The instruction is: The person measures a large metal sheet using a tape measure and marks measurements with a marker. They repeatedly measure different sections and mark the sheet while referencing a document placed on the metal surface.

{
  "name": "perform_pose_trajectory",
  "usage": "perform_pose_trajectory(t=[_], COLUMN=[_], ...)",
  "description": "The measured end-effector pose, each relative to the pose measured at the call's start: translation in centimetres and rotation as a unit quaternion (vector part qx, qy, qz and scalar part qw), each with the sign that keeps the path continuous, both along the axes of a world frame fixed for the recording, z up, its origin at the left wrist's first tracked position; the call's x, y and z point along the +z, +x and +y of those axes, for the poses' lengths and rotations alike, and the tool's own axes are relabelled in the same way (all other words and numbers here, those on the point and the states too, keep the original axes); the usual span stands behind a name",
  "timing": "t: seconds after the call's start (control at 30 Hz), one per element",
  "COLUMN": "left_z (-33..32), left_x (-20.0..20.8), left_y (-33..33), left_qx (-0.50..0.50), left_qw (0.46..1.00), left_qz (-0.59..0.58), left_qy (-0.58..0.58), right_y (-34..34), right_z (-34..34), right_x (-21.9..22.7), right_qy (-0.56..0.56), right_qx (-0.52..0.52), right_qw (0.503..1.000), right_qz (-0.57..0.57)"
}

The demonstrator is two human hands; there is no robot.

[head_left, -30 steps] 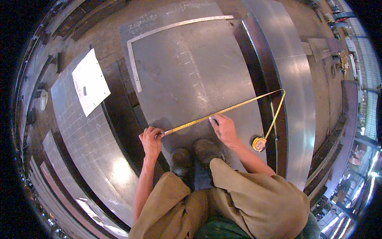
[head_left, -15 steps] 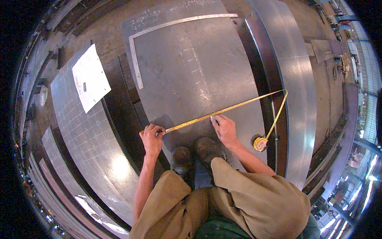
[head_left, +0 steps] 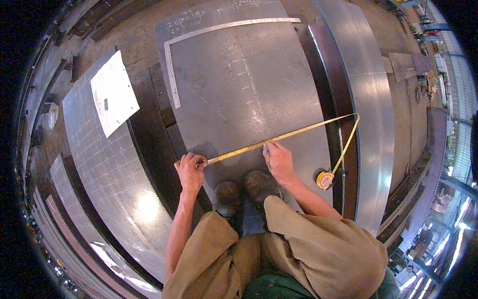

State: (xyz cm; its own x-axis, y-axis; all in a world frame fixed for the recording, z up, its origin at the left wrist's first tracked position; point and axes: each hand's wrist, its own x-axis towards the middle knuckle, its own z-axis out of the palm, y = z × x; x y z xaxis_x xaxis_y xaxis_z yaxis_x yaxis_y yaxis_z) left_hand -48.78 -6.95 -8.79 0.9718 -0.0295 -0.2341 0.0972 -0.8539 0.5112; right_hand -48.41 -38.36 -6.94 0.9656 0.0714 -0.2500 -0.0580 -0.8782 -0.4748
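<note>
My left hand [head_left: 189,172] pinches the end of a yellow tape measure's blade [head_left: 294,134] at the left edge of a grey steel plate [head_left: 294,65]. From there the blade slants across the plate, passes its right edge, bends sharply and runs back to the round yellow tape measure case [head_left: 325,180]. My right hand [head_left: 279,162] is closed in a pinch just below the middle of the blade; whatever its fingertips hold is too small to make out. A large L-shaped steel square [head_left: 229,27] lies on the far part of the plate, which bears chalk marks.
Both my boots [head_left: 228,198] stand on the near part of the plate. To the left, a white paper sheet [head_left: 115,92] lies on another steel plate [head_left: 107,164] with a chalked grid of circles. A long steel plate [head_left: 368,99] stretches along the right, past dark gaps.
My right hand's fingertips have shifted slightly along the blade, and the view has tilted a little. My left hand keeps its pinch on the blade's end.
</note>
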Motion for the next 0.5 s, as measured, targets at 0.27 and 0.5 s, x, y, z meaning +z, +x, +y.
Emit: perform_pose_trajectory(t=[0.27,0.5], left_z=[-0.4,-0.3], left_x=[0.5,0.3], left_y=[0.2,0.1], left_qx=[0.006,0.008], left_qw=[0.999,0.999], left_qz=[-0.033,-0.051], left_qy=[0.004,0.003], right_y=[2.8,1.1], right_z=[-3.8,-7.9], right_x=[3.9,2.3], right_qy=[-0.030,0.106], right_qx=[0.401,0.278], right_qw=[0.867,0.930], right_qz=[0.295,0.218])
